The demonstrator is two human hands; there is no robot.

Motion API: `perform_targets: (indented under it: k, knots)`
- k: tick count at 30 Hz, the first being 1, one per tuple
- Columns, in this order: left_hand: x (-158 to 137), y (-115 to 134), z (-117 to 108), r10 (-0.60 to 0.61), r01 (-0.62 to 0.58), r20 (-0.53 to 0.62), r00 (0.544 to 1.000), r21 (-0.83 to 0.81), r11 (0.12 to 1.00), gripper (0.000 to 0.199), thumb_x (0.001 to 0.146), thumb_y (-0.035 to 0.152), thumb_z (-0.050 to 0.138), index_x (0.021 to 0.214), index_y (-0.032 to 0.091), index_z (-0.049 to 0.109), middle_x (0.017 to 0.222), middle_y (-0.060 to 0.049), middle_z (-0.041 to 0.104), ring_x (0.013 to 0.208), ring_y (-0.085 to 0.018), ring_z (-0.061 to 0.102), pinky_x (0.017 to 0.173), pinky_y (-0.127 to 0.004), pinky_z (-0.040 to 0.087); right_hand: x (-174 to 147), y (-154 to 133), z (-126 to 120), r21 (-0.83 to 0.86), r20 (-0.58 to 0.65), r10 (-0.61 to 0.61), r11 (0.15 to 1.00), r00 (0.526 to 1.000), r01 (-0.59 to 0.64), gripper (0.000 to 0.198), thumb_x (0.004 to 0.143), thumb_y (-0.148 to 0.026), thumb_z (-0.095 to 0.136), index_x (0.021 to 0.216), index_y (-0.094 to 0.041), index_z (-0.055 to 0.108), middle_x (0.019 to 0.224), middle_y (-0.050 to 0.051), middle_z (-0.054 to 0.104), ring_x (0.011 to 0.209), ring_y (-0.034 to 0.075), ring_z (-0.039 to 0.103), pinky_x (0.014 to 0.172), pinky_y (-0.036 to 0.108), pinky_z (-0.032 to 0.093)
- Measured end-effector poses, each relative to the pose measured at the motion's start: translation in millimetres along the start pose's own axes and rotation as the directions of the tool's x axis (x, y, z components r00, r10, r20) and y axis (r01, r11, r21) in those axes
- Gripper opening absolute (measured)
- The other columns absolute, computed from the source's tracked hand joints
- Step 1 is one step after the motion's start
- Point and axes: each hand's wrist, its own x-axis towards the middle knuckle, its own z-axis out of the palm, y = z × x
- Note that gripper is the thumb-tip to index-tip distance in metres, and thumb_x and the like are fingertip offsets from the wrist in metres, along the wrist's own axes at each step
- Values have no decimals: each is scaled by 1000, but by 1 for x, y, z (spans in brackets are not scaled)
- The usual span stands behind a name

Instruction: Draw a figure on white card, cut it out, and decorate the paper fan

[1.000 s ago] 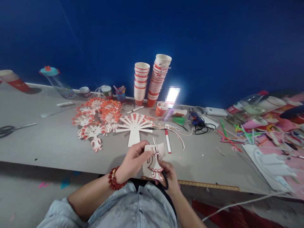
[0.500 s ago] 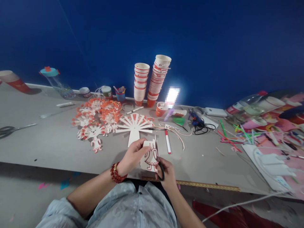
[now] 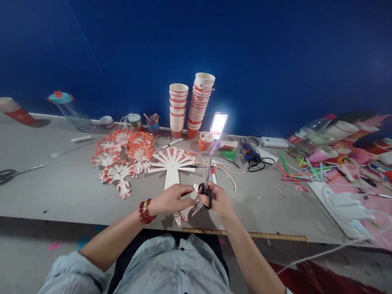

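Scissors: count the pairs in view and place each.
2 pairs plainly visible: black-handled scissors in the right hand, and another pair lying on the table at far left. The clutter at right may hide more.

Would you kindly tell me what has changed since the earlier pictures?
The paper with the drawn figure has turned clockwise, its feet swinging toward the lower left, the left hand still on it. The right hand has moved forward, keeping hold of the scissors, whose blades are now clear of the paper. The paper-cup stacks and fan-cut paper stay put.
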Motion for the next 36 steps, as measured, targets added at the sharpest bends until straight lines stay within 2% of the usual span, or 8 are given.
perform_targets:
  k: [5, 11, 15, 19, 22, 27, 31, 36]
  knots:
    - [-6, -2, -6, -12, 6, -30, 999, -179, 984, 19, 88, 33, 56, 90, 16, 63, 81, 1, 59, 74, -14, 52, 68, -24, 39, -1, 2, 4, 2, -55, -11, 1000, 998, 11, 20, 59, -24, 73, 70, -19, 57, 59, -5, 55, 52, 11, 48, 49, 21, 37]
    - [-17, -8, -7, -136, 27, -157, 978, -553, 833, 32, 90, 46, 58, 97, 16, 63, 82, -2, 60, 71, -14, 53, 64, -23, 41, -3, 6, 7, 7, -255, -148, 988, 955, 154, 19, 66, -27, 74, 73, -19, 59, 62, -3, 55, 54, 10, 47, 51, 22, 37]
    - [-26, -18, 8, -183, -113, -272, 945, -795, 597, 37, 88, 52, 59, 98, 17, 64, 77, -2, 60, 66, -14, 56, 62, -25, 46, -5, 13, 9, 67, -349, -152, 980, 925, 186, 20, 70, -30, 74, 78, -19, 59, 60, -5, 50, 49, 8, 40, 47, 22, 32]
    - [-35, -19, 30, -159, -211, -382, 911, -759, 616, 48, 81, 56, 67, 106, 15, 69, 94, -9, 71, 87, -22, 64, 83, -32, 50, -8, 16, 14, 89, -364, -180, 970, 914, 226, 20, 72, -31, 74, 80, -19, 60, 63, -5, 50, 52, 9, 40, 48, 21, 31]
    - [-35, -10, 40, -218, -127, -372, 902, -712, 691, 40, 84, 45, 70, 110, 15, 71, 103, -11, 74, 97, -25, 66, 88, -33, 51, -9, 14, 19, 84, -344, -196, 968, 919, 237, 20, 71, -30, 75, 79, -18, 61, 66, -3, 53, 55, 9, 43, 51, 22, 34]
    - [-28, 4, 41, -283, -100, -389, 877, -723, 684, 31, 86, 38, 69, 104, 14, 74, 103, -11, 76, 93, -23, 69, 85, -32, 55, -17, 9, 20, 143, -299, -144, 971, 943, 193, 26, 76, -39, 75, 82, -19, 60, 61, -5, 51, 50, 9, 40, 48, 22, 32]
    - [-27, 6, 35, -331, -131, -407, 851, -776, 617, 29, 83, 36, 72, 100, 14, 76, 101, -11, 77, 92, -23, 70, 85, -31, 55, -37, 18, 12, 71, -90, -119, 990, 989, 126, 40, 82, -58, 66, 78, -18, 61, 62, -1, 57, 48, 10, 44, 46, 23, 32]
    - [-27, 8, 31, -347, -122, -422, 838, -763, 635, 26, 82, 36, 73, 95, 14, 76, 98, -10, 77, 88, -22, 70, 81, -29, 56, -58, 33, 10, 33, 109, -84, 996, 990, 81, 55, 74, -72, 65, 75, -18, 58, 62, 1, 56, 54, 14, 50, 50, 24, 37]
